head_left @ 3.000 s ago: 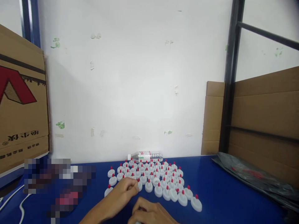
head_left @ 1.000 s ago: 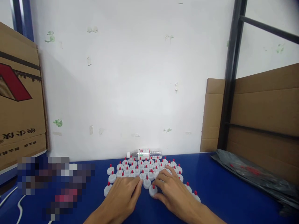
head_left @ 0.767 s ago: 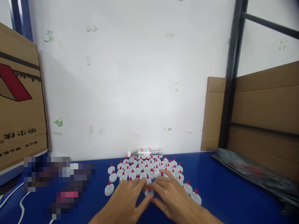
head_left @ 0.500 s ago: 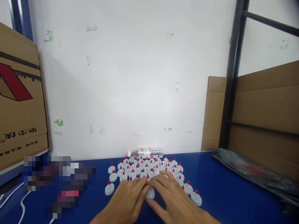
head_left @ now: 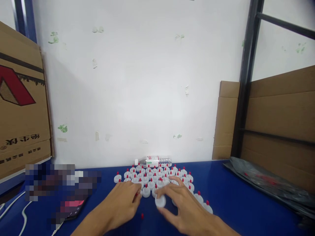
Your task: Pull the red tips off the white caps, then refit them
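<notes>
My right hand holds a round white plastic cap between thumb and fingers, tilted with its flat round side towards me. No red tip shows on this cap. My left hand is apart from it, fingers curled together at the left front of the grouped caps; a bit of red shows by its fingertips, but I cannot tell whether they grip it. A small loose red tip lies on the blue table between my hands. Several white caps with red tips stand upright behind my hands, some partly hidden.
A clear plastic bottle lies on its side against the wall, behind the caps. On the left are a phone, white cables and a large cardboard box. A grey plastic bag lies at the right.
My hands have separated: the left moved left, away from the cap in my right hand. The cap has turned its flat side more towards me. The loose red tip has come into view.
</notes>
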`<control>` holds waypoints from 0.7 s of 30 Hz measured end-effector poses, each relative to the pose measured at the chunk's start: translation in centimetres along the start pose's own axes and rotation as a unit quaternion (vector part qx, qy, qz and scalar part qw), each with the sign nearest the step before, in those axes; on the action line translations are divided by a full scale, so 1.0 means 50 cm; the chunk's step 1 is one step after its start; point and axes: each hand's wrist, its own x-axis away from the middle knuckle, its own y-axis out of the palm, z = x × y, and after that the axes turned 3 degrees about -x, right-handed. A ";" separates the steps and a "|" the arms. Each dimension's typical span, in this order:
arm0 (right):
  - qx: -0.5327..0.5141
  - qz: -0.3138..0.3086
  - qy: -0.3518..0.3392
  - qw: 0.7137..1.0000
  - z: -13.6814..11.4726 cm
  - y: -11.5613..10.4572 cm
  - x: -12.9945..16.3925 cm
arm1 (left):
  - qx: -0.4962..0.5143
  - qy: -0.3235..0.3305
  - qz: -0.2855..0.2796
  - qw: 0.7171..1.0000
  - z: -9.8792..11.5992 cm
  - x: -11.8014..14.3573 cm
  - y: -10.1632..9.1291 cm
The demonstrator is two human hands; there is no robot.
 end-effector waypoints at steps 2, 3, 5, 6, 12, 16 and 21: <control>-0.017 -0.035 0.009 0.999 -0.004 0.010 0.005 | -0.029 -0.007 -0.047 0.998 -0.018 0.008 -0.013; -0.022 -0.052 0.008 0.998 -0.005 0.015 0.006 | -0.028 -0.011 -0.068 0.997 -0.022 0.012 -0.017; -0.018 -0.086 -0.011 0.996 -0.005 0.020 0.006 | -0.006 -0.019 -0.108 0.994 -0.024 0.019 -0.021; -0.011 -0.100 -0.023 0.995 -0.005 0.020 0.005 | 0.008 -0.024 -0.128 0.991 -0.021 0.022 -0.022; 0.029 -0.052 0.010 0.998 -0.007 -0.003 -0.006 | 0.052 -0.028 -0.149 0.987 -0.007 0.023 -0.019; 0.069 -0.063 0.023 0.995 0.005 -0.008 -0.003 | 0.068 -0.006 -0.127 0.990 -0.009 0.017 -0.024; 0.094 -0.157 0.028 0.983 0.017 -0.006 -0.003 | 0.079 0.016 -0.076 0.994 -0.015 0.019 -0.040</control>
